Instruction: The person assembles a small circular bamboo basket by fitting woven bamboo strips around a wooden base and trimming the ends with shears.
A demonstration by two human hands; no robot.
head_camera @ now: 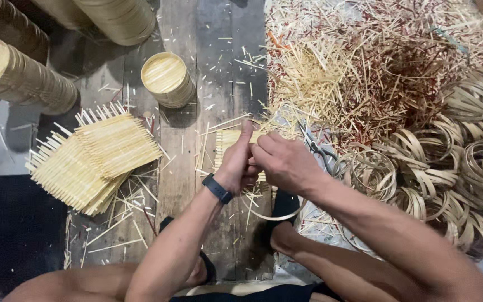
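My left hand (237, 162), with a dark band at the wrist, grips the edge of a small woven bamboo mat (225, 142) that lies on the wooden floor. My right hand (285, 161) meets it from the right, fingers closed on the same mat. A thin bamboo ring (269, 215) curves just below both hands, partly hidden by my wrists. How the ring and mat join is hidden under my fingers.
Stacked woven mats (93, 156) lie at the left. A round finished bamboo piece (166, 78) stands behind them, and tall stacks (20, 75) lie at top left. Bamboo offcuts (364, 67) and several loose rings (454, 162) fill the right. Scissors (318, 148) lie beside my right hand.
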